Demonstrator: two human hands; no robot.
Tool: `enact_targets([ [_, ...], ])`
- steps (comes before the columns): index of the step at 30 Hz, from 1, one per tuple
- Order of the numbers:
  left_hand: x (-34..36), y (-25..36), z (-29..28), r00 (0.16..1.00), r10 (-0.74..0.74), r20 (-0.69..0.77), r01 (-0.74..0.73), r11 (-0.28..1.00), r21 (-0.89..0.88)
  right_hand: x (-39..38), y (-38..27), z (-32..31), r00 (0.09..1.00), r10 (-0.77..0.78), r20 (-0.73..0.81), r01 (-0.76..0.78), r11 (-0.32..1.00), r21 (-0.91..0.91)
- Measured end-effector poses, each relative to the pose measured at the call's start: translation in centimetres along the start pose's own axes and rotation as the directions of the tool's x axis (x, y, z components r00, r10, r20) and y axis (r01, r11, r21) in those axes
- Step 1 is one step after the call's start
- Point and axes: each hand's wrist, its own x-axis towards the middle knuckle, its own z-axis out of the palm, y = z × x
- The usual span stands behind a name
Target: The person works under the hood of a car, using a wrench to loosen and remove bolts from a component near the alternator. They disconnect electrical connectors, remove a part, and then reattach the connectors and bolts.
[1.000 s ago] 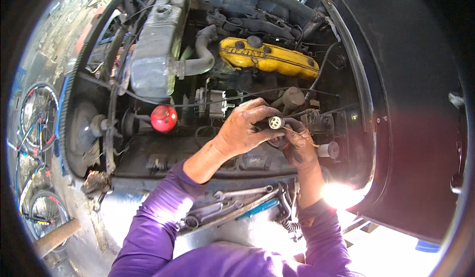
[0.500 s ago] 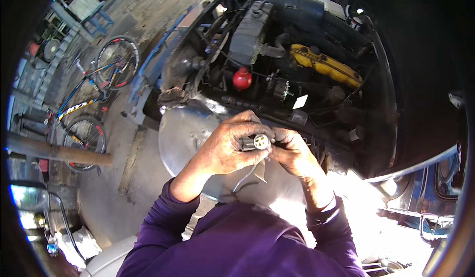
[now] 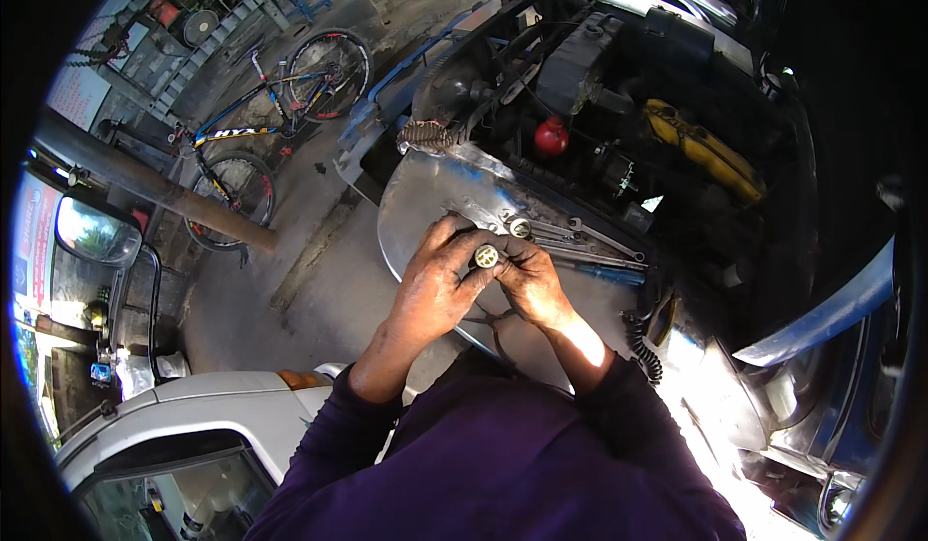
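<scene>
Close together in front of me, my left hand (image 3: 443, 275) and my right hand (image 3: 534, 288) are both closed around a small round connector-like part (image 3: 486, 256). Its pale, metallic-looking end faces up and shows several openings. My left thumb and fingers wrap its left side, while my right fingers pinch it from the other side. The rest of its body is hidden in the hands. Just beyond them, a second round part (image 3: 520, 227) lies beside several wrenches (image 3: 590, 241) on the vehicle's fender (image 3: 425, 193). Thin dark wires (image 3: 498, 323) show below the hands.
Beyond the fender lies an engine bay with a red round cap (image 3: 551, 136) and a yellow engine cover (image 3: 701, 149). A coiled black cable (image 3: 640, 348) hangs at right. At left are a bicycle (image 3: 266, 130), a rusty pole (image 3: 155, 183) and a white car (image 3: 213, 396).
The view has swung, so the engine bay sits further right and the wrenches now show beyond my hands. The held part has shifted slightly left and up in view; both hands still grip it.
</scene>
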Motion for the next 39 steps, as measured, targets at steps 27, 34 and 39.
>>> enact_targets([
  [27,-0.6,3.4,2.7,0.987,-0.056,-0.150,0.058,0.998,0.004,-2.9,-5.1,-1.3,0.987,0.147,0.067,-0.149,0.988,0.029],
  [34,-0.3,3.7,3.1,0.997,0.002,-0.080,-0.001,1.000,0.016,-3.2,-5.1,-2.0,0.994,-0.108,0.031,0.113,0.955,-0.274],
  [39,-0.2,4.5,2.3,0.989,0.149,0.013,-0.148,0.959,0.240,-3.5,-5.8,-1.7,0.978,-0.206,0.026,0.199,0.892,-0.407],
])
